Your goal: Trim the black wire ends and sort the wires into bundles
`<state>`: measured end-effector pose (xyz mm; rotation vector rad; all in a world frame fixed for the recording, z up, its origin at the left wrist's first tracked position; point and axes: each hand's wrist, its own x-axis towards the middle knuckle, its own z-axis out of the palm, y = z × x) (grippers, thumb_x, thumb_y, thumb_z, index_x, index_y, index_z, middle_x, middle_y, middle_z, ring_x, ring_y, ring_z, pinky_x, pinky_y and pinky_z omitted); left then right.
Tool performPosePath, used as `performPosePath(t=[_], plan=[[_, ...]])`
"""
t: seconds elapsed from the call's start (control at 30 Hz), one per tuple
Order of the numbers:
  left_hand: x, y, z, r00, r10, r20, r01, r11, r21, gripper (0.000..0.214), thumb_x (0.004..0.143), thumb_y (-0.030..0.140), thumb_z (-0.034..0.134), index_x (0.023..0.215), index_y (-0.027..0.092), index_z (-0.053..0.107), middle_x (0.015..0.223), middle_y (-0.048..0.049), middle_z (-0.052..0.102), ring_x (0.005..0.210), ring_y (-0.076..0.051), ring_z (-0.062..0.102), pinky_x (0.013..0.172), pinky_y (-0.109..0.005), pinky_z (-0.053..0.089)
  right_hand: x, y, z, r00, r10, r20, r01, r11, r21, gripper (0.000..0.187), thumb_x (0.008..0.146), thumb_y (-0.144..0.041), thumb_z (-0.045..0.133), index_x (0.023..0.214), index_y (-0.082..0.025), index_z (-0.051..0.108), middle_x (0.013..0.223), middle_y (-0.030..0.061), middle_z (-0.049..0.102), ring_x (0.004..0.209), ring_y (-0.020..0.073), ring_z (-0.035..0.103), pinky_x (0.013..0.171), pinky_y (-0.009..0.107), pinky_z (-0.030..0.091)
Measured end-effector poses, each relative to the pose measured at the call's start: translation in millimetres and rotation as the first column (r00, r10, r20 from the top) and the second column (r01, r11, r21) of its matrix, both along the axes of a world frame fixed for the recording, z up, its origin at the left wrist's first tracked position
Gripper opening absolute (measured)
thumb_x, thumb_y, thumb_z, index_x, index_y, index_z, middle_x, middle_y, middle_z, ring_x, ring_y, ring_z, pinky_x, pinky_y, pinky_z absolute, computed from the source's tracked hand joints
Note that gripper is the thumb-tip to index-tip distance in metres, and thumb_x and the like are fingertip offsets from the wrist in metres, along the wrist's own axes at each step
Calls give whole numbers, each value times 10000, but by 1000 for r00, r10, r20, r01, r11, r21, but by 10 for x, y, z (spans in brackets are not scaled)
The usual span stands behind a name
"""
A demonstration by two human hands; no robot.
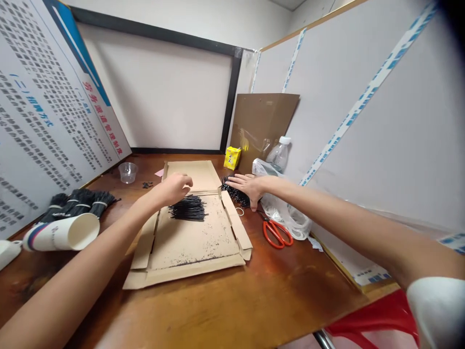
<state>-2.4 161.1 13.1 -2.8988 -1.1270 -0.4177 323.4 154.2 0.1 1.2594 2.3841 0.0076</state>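
Note:
My left hand [177, 189] hovers at the upper left of a row of thin black sticks [188, 208], fingers loosely curled, a gap before the thumb. I see nothing between its fingertips. Those sticks lie side by side on an unfolded cardboard box [196, 242]. Over a second heap of thin black pieces [238, 195], just right of the box, my right hand [250, 186] rests with fingers spread and palm down. Part of that heap is hidden under it. Close below it lie red-handled scissors [278, 233] and a small white ring [240, 211].
Black bundles [78, 202] tied with white bands and a tipped paper cup [61, 232] lie at left. A clear plastic cup [128, 172] stands behind. A yellow box [232, 158], clear bottle [279, 154] and plastic bag [286, 213] line the right, by the partition [381, 160].

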Motion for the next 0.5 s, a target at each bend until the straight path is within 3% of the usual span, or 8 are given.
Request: performPosePath(t=[0.13,0.3,0.5], plan=[[-74,62,-12,999,40,-28,-40,999,-5,131,885,133,563,927,125,687,959,-75,676,897,-203,623,829,-355,486,-40,81,-130,994,28,106,-32,999,41,1521,382,-455,894,1584,-168,8,1645,166,46,1486,426,84,1175,591,207],[-117,106,-69,995,78,-64,-79,997,-13,114,922,228,613,928,126,665,973,-57,668,942,-196,623,872,-388,498,5,221,-187,992,72,104,-80,994,72,1474,393,-401,898,1587,-226,51,1651,122,78,1487,413,105,1191,565,185],[-135,119,-121,993,87,-84,-90,996,-25,167,938,283,615,926,123,662,975,-62,665,934,-192,629,872,-392,511,-22,382,-201,980,157,124,-167,983,74,1465,374,-347,903,1583,-221,86,1649,120,105,1487,410,101,1198,570,135]])
